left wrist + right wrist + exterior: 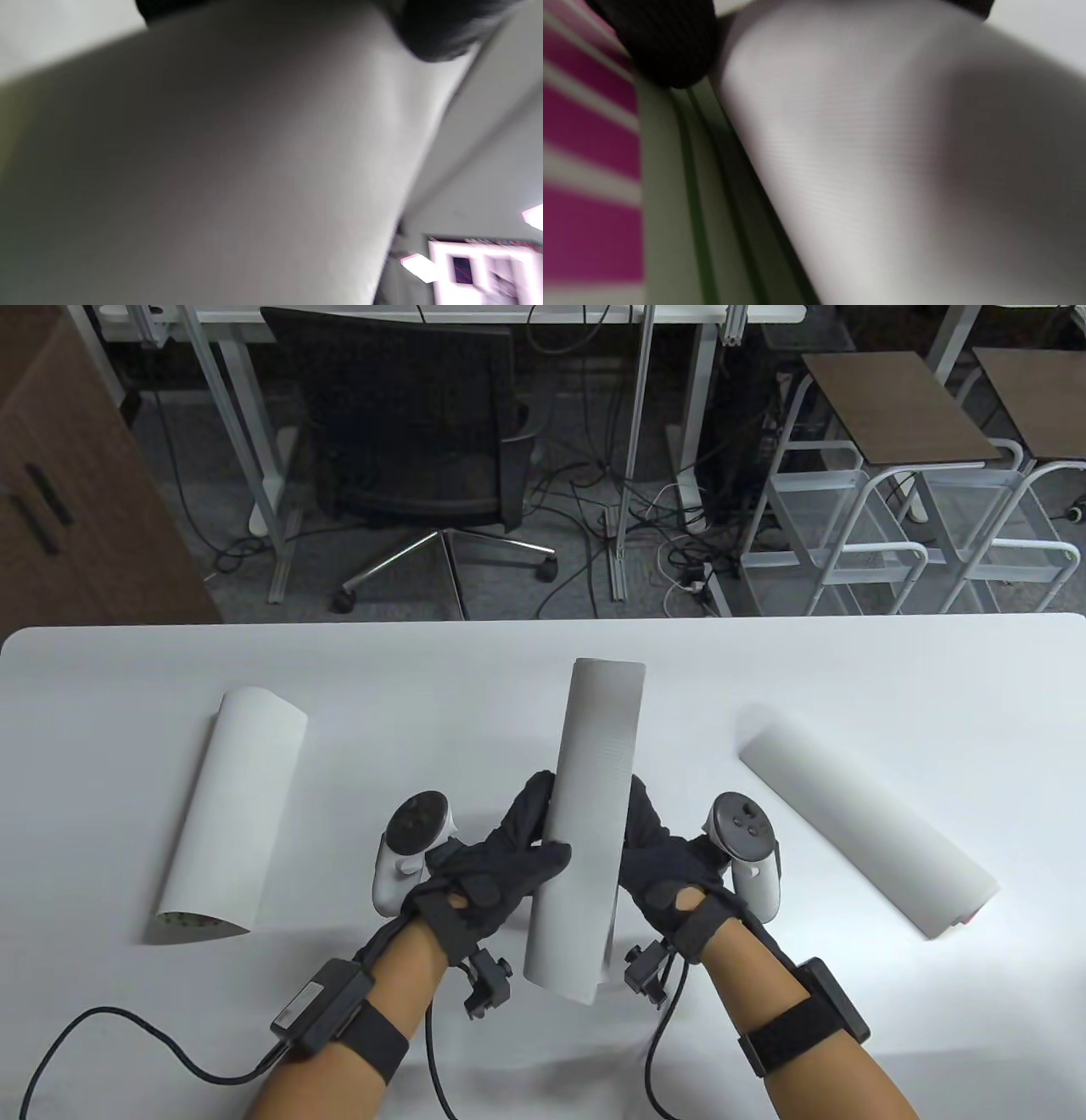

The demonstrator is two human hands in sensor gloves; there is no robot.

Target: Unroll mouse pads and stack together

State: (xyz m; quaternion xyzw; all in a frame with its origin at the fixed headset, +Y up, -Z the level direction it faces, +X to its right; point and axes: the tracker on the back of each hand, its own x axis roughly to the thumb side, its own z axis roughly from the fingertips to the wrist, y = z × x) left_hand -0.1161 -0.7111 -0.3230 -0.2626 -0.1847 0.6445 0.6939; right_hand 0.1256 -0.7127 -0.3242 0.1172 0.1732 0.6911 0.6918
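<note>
Above the white table (102,712), left hand (492,865) and right hand (670,874) clamp fingers around the rolled white mouse pad (590,814); loosening either grip risks it springing shut or dropping

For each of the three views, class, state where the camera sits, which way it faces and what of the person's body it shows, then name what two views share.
Table view: above, looking down at the table; both forearms, left hand and right hand grip the middle roll.
Left wrist view: on the left wrist, tilted upward past the roll; dark glove at the top.
Right wrist view: on the right wrist, close against the roll; dark fingertip.
Shared: the middle roll fills both wrist views.
</note>
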